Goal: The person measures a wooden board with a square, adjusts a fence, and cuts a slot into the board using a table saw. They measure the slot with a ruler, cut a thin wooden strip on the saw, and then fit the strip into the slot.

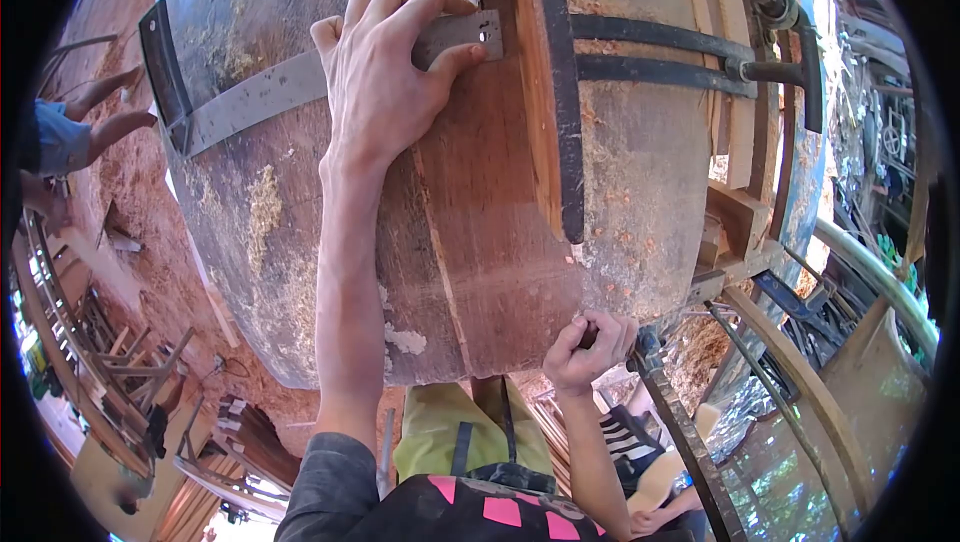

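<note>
My left hand [390,72] presses flat on a steel carpenter's square [270,90], fingers spread over its blade near the end by a cut face. The square's dark stock [163,70] hooks over the edge of a large reddish log [470,232] dusted with sawdust. My right hand [592,347] is at the log's lower edge, fist closed around a small dark object whose nature I cannot make out, next to a metal lever [652,357].
Black iron clamp bars [650,52] and a vertical strap [562,102] hold the log against a wooden and steel carriage frame [740,232]. Another person's limbs and blue cloth [75,127] show at left over sawdust ground. Stacked wooden frames [110,352] lie lower left.
</note>
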{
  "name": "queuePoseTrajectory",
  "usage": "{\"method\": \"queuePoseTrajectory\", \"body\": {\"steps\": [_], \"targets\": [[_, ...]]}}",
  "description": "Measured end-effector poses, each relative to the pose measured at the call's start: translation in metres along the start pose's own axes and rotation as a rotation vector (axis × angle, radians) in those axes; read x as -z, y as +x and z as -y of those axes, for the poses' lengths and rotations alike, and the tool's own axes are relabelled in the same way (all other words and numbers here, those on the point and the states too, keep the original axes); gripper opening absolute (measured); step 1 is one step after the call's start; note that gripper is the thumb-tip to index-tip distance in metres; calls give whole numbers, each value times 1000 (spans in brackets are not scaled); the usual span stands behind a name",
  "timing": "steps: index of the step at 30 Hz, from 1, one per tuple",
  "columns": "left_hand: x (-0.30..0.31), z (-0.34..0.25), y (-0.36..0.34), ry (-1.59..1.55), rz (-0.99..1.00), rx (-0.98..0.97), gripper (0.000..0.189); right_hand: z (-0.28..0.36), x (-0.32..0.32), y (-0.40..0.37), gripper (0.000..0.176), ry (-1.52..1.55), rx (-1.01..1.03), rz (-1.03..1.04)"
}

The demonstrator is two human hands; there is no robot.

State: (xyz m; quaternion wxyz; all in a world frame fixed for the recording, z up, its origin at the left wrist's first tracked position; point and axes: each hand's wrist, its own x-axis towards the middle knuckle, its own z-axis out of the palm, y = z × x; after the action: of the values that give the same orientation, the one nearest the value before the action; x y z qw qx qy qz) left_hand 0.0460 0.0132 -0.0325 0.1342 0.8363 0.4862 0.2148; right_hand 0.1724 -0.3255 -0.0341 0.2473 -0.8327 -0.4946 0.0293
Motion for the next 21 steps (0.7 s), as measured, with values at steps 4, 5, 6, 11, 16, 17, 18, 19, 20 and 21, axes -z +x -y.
{"method": "queuePoseTrajectory", "body": {"steps": [4, 5, 6, 11, 16, 17, 18, 19, 20, 21], "targets": [[1, 0, 0, -5, 1, 2, 36, 0, -1, 0, 8, 11, 1, -11], [1, -1, 0, 0, -1, 2, 36, 0, -1, -1, 8, 6, -1, -11], [1, -1, 0, 4, -3, 2, 37, 0, -1, -1, 8, 6, -1, -12], [1, -1, 0, -14, 5, 9, 37, 3, 1, 1, 8, 4, -11, 14], [0, 0, 0, -5, -9, -7, 37, 3, -1, 2, 8, 7, -7, -3], [0, 0, 0, 0, -8, -5, 36, 2, -1, 1, 8, 9, -7, -9], [0, -1, -1, 4, -8, -2, 36, 2, -1, 1, 8, 8, -8, -8], [-1, 0, -1, 4, -7, -1, 36, 2, 0, 1, 8, 5, -10, -5], [-1, 1, -1, 1, -8, -6, 36, 2, 0, 1, 8, 2, -12, -3], [-1, 1, 0, -2, -9, -10, 36, 2, -1, 1, 8, 2, -12, -3]]}}
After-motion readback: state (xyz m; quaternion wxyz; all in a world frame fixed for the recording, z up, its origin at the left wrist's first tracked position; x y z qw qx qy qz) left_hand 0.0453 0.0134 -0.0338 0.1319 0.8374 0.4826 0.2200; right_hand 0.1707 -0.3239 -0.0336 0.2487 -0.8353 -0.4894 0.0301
